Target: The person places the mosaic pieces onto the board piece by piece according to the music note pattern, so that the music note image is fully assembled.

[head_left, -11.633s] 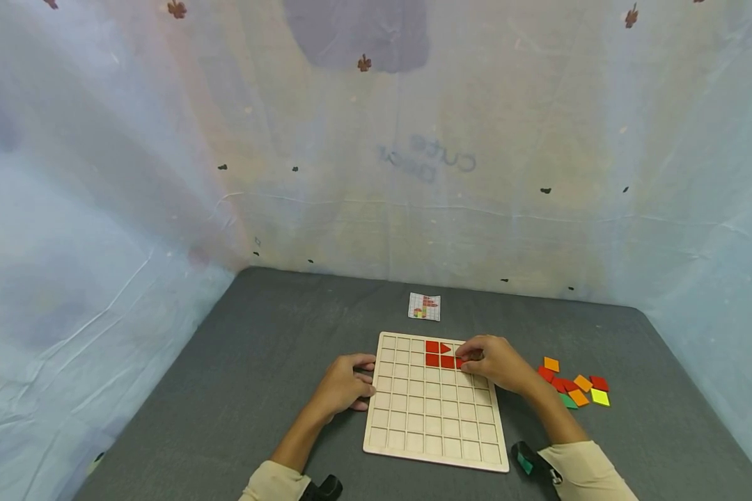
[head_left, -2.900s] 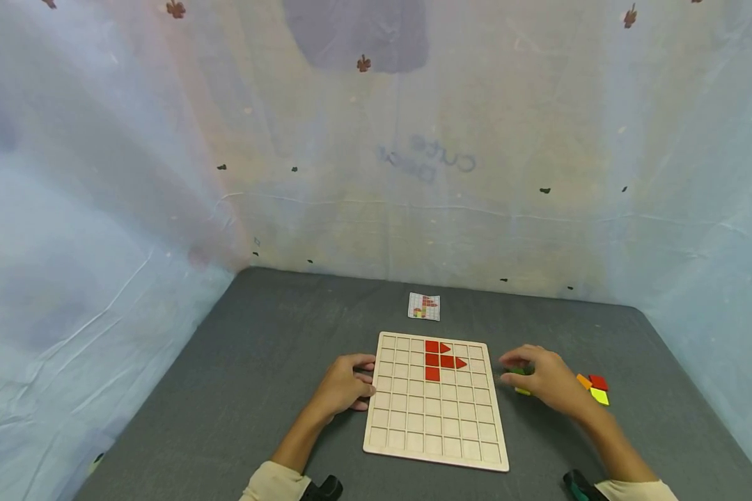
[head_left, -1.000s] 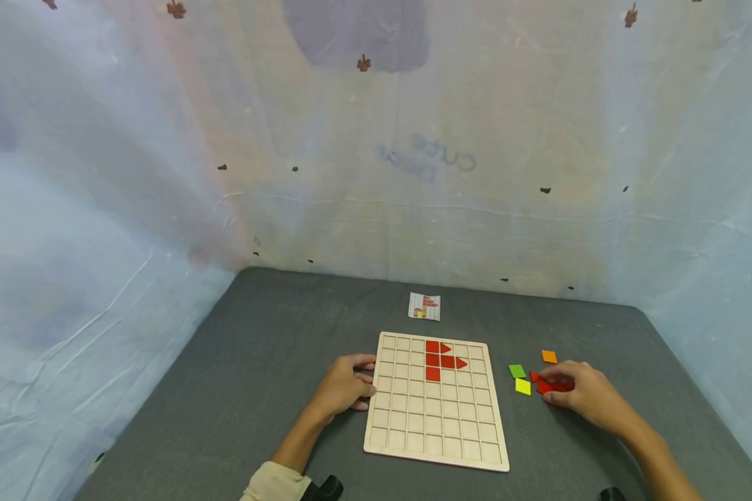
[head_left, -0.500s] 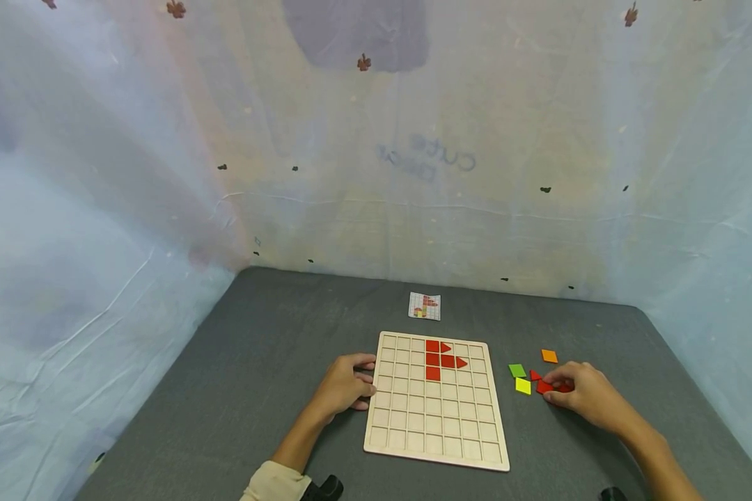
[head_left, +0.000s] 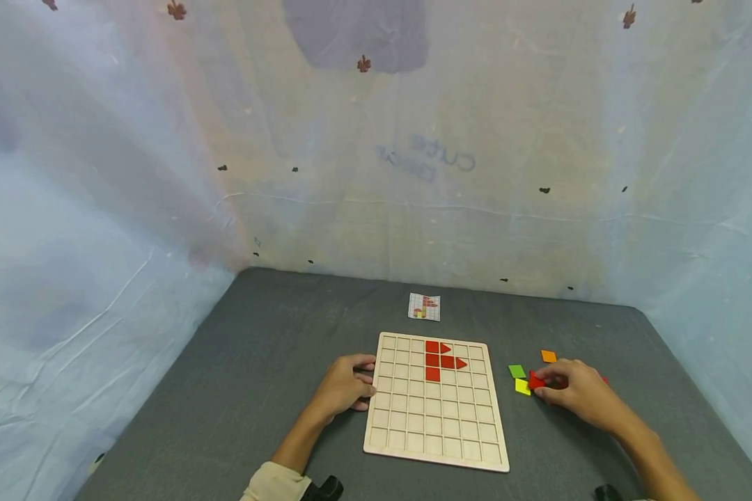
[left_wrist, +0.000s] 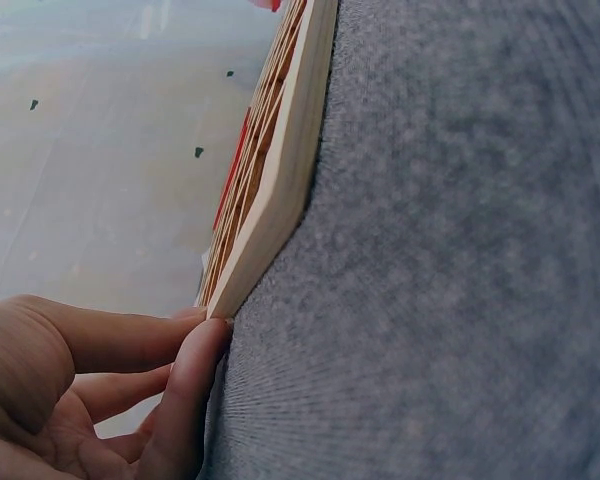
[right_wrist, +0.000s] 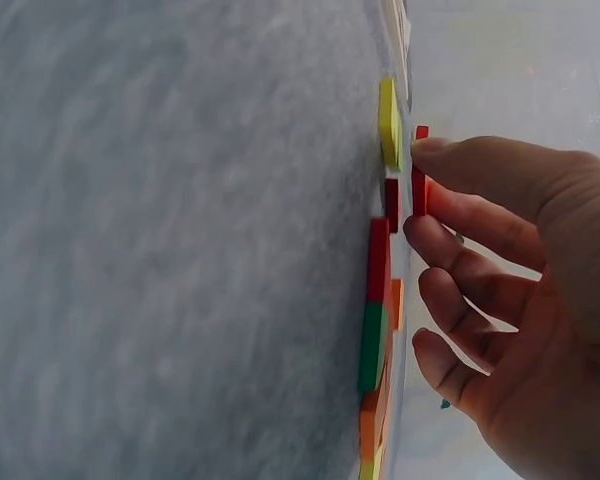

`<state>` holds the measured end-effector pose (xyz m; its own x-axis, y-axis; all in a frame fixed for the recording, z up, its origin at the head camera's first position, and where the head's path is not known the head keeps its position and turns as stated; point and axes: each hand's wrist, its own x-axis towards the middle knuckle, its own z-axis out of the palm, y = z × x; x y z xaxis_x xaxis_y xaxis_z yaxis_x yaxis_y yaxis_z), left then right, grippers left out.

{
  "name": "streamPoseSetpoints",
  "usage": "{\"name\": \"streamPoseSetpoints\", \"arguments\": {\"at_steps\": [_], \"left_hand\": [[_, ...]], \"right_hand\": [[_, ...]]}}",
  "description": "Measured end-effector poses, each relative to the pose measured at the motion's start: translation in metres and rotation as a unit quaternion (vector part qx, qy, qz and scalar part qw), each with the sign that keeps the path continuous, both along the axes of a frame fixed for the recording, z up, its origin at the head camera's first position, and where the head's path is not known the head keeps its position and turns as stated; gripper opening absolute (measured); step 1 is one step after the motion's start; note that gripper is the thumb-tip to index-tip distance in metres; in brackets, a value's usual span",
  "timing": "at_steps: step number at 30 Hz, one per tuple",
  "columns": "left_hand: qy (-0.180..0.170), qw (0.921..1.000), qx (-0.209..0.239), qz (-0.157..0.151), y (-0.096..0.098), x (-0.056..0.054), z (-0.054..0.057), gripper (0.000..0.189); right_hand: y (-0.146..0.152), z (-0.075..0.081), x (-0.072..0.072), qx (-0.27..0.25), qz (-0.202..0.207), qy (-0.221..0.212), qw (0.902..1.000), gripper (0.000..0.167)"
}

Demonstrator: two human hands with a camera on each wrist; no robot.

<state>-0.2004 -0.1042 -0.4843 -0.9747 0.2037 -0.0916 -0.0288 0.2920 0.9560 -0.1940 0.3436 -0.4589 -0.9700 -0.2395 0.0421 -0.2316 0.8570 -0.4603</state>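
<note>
A square wooden grid board [head_left: 432, 424] lies on the dark cloth, red square and triangular tiles [head_left: 433, 360] set in its upper cells. At its left edge is my left hand [head_left: 341, 384]; thumb and finger pinch the board's rim [left_wrist: 280, 190] in the left wrist view. My right hand [head_left: 579, 391] is right of the board, pinching a red square tile [right_wrist: 420, 180] between thumb and fingers. That tile is raised just over the others. Below it in the head view sit a yellow tile [head_left: 523, 387] and a green tile [head_left: 517, 371].
A small printed card [head_left: 424, 307] with a coloured grid pattern lies beyond the board. An orange tile [head_left: 548, 356] rests behind my right hand. That hand mostly hides further loose tiles; a dark green one [right_wrist: 374, 345] shows in the right wrist view. Patterned cloth walls surround the table.
Over eleven seconds, a red square appeared in the board's third row, and green and yellow tiles came nearer the board. Just now my right hand lifted a red tile slightly leftward. Left hand stayed.
</note>
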Motion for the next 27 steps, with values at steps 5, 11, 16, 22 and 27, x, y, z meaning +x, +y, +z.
{"name": "streamPoseSetpoints", "arguments": {"at_steps": [5,11,16,22,27], "left_hand": [[0.009,1.0000,-0.003,-0.001,0.001,0.000,0.001,0.062],[0.008,1.0000,-0.005,0.002,0.002,0.001,0.002,0.061],[0.006,1.0000,-0.006,0.003,0.002,0.001,0.002,0.062],[0.005,1.0000,-0.006,0.004,0.002,0.001,0.002,0.062],[0.003,1.0000,-0.005,0.005,0.002,0.001,0.001,0.061]], "right_hand": [[-0.010,-0.001,-0.002,-0.018,0.011,0.020,0.9996,0.022],[-0.024,-0.002,-0.007,-0.032,0.021,0.030,0.9988,0.022],[-0.035,-0.001,-0.012,-0.030,0.037,0.042,0.9980,0.021],[-0.049,0.000,-0.019,-0.040,0.052,0.027,0.9975,0.022],[-0.061,0.002,-0.021,-0.045,0.052,0.013,0.9976,0.025]]}}
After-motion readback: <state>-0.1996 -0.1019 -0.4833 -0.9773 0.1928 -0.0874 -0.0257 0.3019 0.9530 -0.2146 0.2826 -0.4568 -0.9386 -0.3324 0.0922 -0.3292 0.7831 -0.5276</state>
